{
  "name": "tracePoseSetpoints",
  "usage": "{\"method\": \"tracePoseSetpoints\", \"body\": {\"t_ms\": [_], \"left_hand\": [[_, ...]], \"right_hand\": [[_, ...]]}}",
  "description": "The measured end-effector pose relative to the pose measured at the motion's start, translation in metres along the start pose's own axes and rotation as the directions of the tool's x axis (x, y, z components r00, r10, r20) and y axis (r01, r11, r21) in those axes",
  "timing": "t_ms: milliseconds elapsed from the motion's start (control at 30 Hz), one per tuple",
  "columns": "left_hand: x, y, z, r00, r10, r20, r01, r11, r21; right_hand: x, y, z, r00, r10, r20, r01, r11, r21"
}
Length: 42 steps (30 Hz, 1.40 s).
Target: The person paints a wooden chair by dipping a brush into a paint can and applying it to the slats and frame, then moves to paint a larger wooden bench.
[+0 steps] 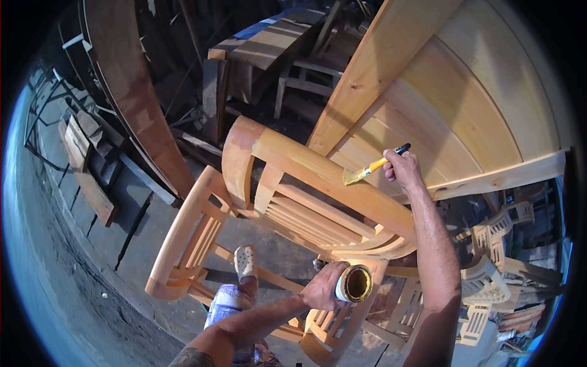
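Note:
My right hand [403, 169] is closed round the yellow and black handle of a paintbrush [364, 174]. The brush's bristles rest on the broad curved top rail [306, 160] of a wooden bench [312, 205]. Part of that rail looks wet and shiny. In my left hand [322, 286] is an open can [354, 284], its rim smeared with yellowish-brown residue and dark inside. The can is held above the bench's near armrest side, tilted so its mouth shows. A slatted arm [192, 235] of the bench stands at the left.
A large panel of wide boards [452, 104] leans behind the bench on the right. Several unfinished chairs [483, 275] stand at the lower right. Wooden boards [85, 165] lie on the paved ground at the left, and a wooden table [269, 40] stands behind.

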<state>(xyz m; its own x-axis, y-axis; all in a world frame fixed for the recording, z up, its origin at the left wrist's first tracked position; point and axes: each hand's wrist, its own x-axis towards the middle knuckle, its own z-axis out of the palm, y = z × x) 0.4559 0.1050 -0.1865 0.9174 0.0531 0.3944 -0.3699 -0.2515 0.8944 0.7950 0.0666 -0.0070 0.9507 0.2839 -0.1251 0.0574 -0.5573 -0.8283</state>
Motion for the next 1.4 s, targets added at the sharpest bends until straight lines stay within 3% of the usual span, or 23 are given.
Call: {"method": "tracePoseSetpoints", "body": {"t_ms": [133,167,233,333,467,600,667,733,833,933,1133,1400], "left_hand": [[-0.003,-0.001,0.003,1.0,-0.016,0.015,0.017,1.0,-0.024],[-0.003,-0.002,0.002,1.0,-0.012,0.015,0.012,1.0,-0.02],[-0.003,-0.002,0.0,1.0,-0.001,0.017,0.001,1.0,-0.011],[-0.003,-0.001,0.0,1.0,-0.019,0.008,0.019,0.999,-0.041],[-0.004,-0.002,0.001,1.0,-0.02,0.01,0.02,0.999,-0.025],[-0.002,0.003,-0.004,0.999,-0.036,0.015,0.037,0.999,-0.023],[-0.001,0.002,-0.005,0.999,-0.04,0.011,0.04,0.999,-0.019],[-0.002,0.001,-0.005,0.999,-0.042,0.001,0.042,0.999,-0.007],[0.0,-0.002,-0.006,0.999,-0.039,-0.004,0.039,0.999,0.001],[0.003,-0.002,-0.008,0.999,-0.045,-0.001,0.045,0.999,0.004],[0.003,-0.001,-0.007,0.999,0.024,-0.037,-0.022,0.999,0.047],[-0.002,-0.001,0.004,1.0,0.012,0.028,-0.013,0.999,0.036]], "right_hand": [[-0.006,0.026,-0.077,0.99,0.065,-0.125,-0.095,0.963,-0.252],[-0.001,0.03,-0.093,0.991,-0.006,-0.137,-0.059,0.884,-0.463],[0.002,0.023,-0.11,0.982,-0.152,-0.114,-0.001,0.595,-0.804],[-0.001,-0.016,-0.078,0.999,-0.02,-0.048,-0.033,0.449,-0.893],[0.014,-0.049,0.033,0.988,-0.104,0.116,0.154,0.547,-0.823],[0.017,-0.115,0.135,0.927,-0.321,0.196,0.366,0.651,-0.665],[0.026,-0.139,0.175,0.905,-0.387,0.176,0.408,0.675,-0.614],[0.034,-0.164,0.2,0.909,-0.356,0.215,0.415,0.732,-0.541],[0.041,-0.182,0.221,0.921,-0.372,0.115,0.382,0.807,-0.451],[0.041,-0.18,0.215,0.975,-0.175,0.139,0.176,0.984,0.005],[0.029,-0.092,0.133,0.998,0.012,0.061,-0.015,0.999,0.047],[-0.03,0.067,-0.078,0.961,0.231,-0.153,-0.214,0.969,0.124]]}}
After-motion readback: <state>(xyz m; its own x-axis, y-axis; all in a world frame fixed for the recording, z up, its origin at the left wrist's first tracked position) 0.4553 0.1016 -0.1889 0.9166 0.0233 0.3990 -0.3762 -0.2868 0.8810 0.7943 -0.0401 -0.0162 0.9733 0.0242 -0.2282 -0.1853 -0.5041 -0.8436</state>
